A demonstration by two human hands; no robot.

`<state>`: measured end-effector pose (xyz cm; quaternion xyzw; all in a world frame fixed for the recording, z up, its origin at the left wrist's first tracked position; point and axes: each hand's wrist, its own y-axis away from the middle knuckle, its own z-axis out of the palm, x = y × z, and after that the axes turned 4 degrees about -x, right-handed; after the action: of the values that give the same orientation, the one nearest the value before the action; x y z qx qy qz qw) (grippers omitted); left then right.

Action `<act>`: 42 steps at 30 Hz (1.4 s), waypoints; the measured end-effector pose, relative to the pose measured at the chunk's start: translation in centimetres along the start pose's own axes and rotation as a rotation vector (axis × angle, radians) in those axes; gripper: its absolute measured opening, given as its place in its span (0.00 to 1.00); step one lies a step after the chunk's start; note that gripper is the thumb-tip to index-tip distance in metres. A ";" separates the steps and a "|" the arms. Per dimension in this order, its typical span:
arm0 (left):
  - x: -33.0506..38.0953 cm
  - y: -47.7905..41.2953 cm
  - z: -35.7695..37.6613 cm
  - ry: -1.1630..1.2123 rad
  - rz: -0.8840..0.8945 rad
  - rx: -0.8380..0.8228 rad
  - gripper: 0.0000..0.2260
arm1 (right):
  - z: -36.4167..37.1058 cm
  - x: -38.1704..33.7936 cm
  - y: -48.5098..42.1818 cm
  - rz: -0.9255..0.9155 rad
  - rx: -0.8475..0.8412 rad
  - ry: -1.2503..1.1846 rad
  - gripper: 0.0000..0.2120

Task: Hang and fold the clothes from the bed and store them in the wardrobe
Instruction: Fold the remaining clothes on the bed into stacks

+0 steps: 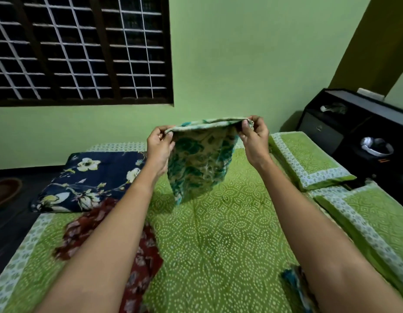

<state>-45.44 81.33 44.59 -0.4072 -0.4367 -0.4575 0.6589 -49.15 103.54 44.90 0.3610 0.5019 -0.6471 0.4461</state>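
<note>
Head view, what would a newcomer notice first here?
The teal cloth, held up mid-frame over the bed, its top edge pinched by the left grip and right grip. Next, the navy blanket at the bed's far left and the red garment lying in front of it.

Teal-and-beige floral cloth [201, 163] hanging above the green dotted bed [218, 245], top edge pinched between left hand [160, 144] and right hand [254, 136], maroon floral garment [83, 227] crumpled on the bed's left side, another teal cloth [293, 283] bunched near right.
</note>
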 end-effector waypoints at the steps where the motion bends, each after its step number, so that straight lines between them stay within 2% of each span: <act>1: -1.2 0.9 -0.3 -0.017 -0.031 0.001 0.13 | -0.8 0.9 1.2 0.025 -0.001 0.031 0.06; 6: -10.3 7.5 -3.1 -0.266 -0.210 -0.005 0.11 | -6.6 7.1 10.3 0.149 -0.020 0.408 0.06; 8: -14.2 11.0 -4.2 -0.463 -0.246 -0.014 0.06 | -9.2 9.7 14.4 0.200 -0.085 0.621 0.03; 11: -20.6 16.7 -6.6 -0.699 -0.301 -0.044 0.07 | -12.9 13.4 20.8 0.335 -0.245 0.805 0.02; 14: -24.8 22.5 -8.9 -0.866 -0.405 -0.170 0.07 | -15.2 15.2 25.9 0.441 -0.463 0.880 0.07; 17: -26.8 27.7 -10.6 -0.928 -0.488 -0.363 0.07 | -17.2 16.9 30.0 0.547 -0.642 0.938 0.10; 19: -27.9 30.4 -11.6 -0.958 -0.505 -0.496 0.06 | -18.3 18.3 32.4 0.642 -0.714 0.968 0.06; 22: -29.7 33.7 -12.7 -0.989 -0.546 -0.591 0.07 | -19.4 20.4 36.2 0.787 -0.836 1.008 0.03; 27: -33.3 38.8 -13.4 -1.075 -0.642 -0.745 0.07 | -21.0 23.6 41.8 0.994 -0.966 1.064 0.08; 30: -35.4 41.5 -14.2 -1.091 -0.759 -0.816 0.07 | -21.8 25.3 44.9 1.121 -1.072 1.042 0.10; 35: -38.1 45.9 -15.3 -1.027 -1.056 -1.072 0.12 | -22.7 26.9 49.1 1.363 -1.272 0.975 0.11; 37: -38.6 46.8 -15.3 -0.978 -1.167 -1.033 0.14 | -22.9 27.4 50.1 1.415 -1.313 0.925 0.10; 38: -38.7 47.0 -15.2 -0.954 -1.200 -0.949 0.13 | -22.8 27.6 50.3 1.434 -1.266 0.890 0.09; 40: -39.2 46.9 -15.1 -0.865 -1.225 -0.678 0.10 | -22.3 27.9 50.3 1.461 -1.037 0.770 0.07; 42: -39.4 46.0 -14.6 -0.623 -1.266 -0.336 0.09 | -21.4 28.6 49.9 1.466 -0.721 0.607 0.10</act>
<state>-6.26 88.90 -3.24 -0.2836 -0.6800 -0.6749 0.0410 -11.62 113.25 -2.60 0.5865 0.4147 0.1257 0.6843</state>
